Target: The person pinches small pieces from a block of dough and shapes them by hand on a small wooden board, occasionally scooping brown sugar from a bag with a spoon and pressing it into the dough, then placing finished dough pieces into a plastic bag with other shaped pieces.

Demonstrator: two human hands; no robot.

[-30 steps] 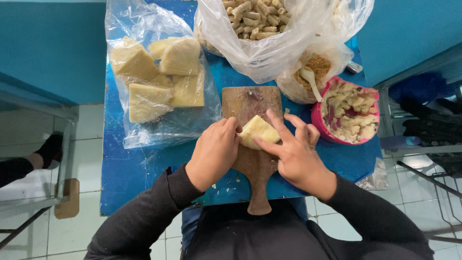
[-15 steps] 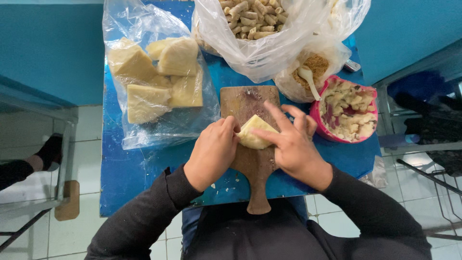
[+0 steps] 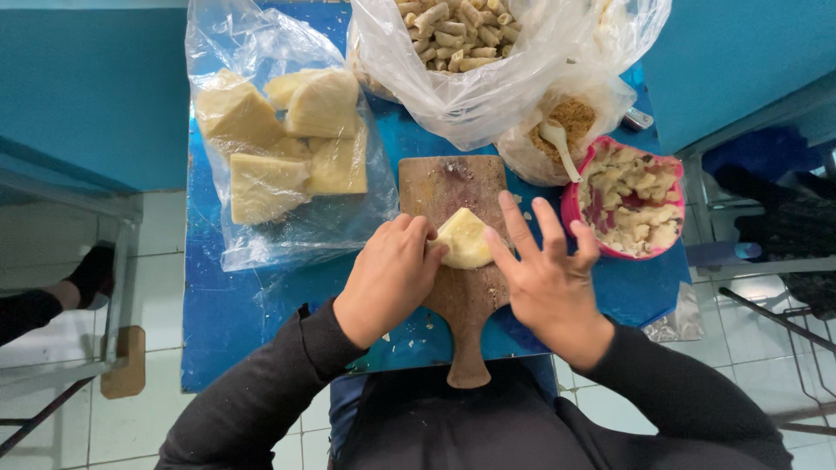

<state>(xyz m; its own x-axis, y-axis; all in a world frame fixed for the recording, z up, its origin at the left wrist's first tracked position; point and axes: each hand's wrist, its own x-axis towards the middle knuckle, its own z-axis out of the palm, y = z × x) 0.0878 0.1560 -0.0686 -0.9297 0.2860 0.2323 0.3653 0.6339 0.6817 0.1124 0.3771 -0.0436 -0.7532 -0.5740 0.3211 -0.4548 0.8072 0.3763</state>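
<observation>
- Blue bench (image 3: 252, 322) fills my view, narrow, with tiled floor showing past its left and near edges.
- My left hand (image 3: 389, 277) has its grip curled on the pale wrapper (image 3: 464, 238), and my right hand (image 3: 550, 277) presses it with a fingertip, other fingers spread wide.
- That wrapper lies mid wooden board (image 3: 460, 287), whose handle overhangs the near edge.
- Bag of yellow blocks (image 3: 279, 148) crowds the left; pink bowl (image 3: 629, 202) sits at the right edge.
- Free room remains only at the near-left corner.

Pale yellow dough piece (image 3: 464, 238), folded into a rounded wedge, smooth-skinned. Lying flat near the middle of a worn wooden paddle board (image 3: 457, 287), pinched between left hand (image 3: 389, 278) and right hand (image 3: 547, 280) fingertips.
</observation>
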